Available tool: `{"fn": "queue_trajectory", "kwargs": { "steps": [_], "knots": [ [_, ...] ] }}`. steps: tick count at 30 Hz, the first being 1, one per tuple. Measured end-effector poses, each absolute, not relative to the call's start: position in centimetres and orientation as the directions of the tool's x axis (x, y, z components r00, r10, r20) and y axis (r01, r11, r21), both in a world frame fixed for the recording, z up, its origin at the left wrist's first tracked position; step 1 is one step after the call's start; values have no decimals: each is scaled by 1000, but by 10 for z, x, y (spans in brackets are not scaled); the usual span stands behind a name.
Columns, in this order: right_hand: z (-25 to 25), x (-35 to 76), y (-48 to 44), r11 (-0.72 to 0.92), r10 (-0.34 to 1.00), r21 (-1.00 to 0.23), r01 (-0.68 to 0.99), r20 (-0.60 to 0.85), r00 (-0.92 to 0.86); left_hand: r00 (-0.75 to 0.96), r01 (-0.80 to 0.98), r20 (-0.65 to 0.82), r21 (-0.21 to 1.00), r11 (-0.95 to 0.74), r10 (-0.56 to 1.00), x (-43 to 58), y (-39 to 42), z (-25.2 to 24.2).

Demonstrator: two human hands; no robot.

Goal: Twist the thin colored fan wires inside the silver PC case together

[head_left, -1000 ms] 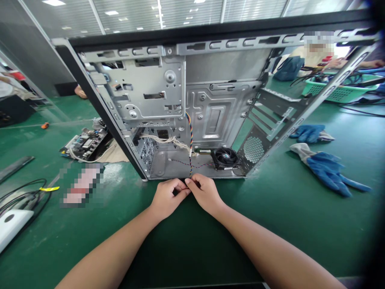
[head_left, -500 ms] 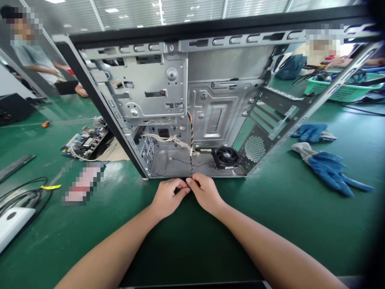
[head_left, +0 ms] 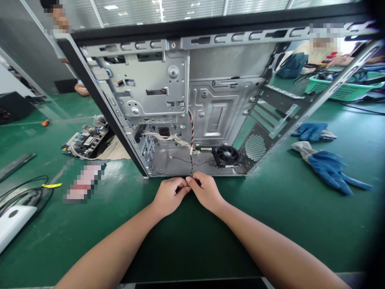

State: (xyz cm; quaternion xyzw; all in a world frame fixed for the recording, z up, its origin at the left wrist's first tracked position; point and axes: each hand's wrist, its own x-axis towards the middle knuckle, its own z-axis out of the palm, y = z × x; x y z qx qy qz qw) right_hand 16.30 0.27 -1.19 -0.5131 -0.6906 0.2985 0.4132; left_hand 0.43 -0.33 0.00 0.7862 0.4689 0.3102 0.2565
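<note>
An opened computer case (head_left: 221,112) stands on the green table in front of me. From behind its drive bay hangs a twisted multicoloured cable (head_left: 191,138), running down over the case's front lower edge to my fingers. My left hand (head_left: 170,196) and my right hand (head_left: 207,192) meet just outside that edge, fingertips pinched together on the cable's end. What sits at that end is hidden by the fingers. Inside the case, a black cooling fan (head_left: 227,155) rests at the bottom right, near a green memory module (head_left: 205,149). Twisted white wires (head_left: 171,138) stretch across the lower left.
A circuit board (head_left: 88,138) with white cables lies left of the case. Blue-and-grey gloves (head_left: 327,164) lie to the right. Behind them stands a green basket (head_left: 333,89) full of cables. Black cables (head_left: 45,200) and a white device (head_left: 16,224) are at far left. People are behind.
Both hands keep their pinch on the cable, almost in the same spot. The view has shifted slightly, and the person at the back left has moved rightward, partly behind the case.
</note>
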Motion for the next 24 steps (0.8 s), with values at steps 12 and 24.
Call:
{"fn": "queue_trajectory", "kwargs": {
  "steps": [12, 24],
  "knots": [
    [-11, 162, 3, 291, 957, -837, 463, 262, -128, 379, 573, 261, 687, -446, 888, 4, -3, 0],
    [-11, 163, 2, 245, 968, -858, 452, 239, -72, 372, 558, 265, 702, -442, 890, 4, -4, -1]
  ]
}}
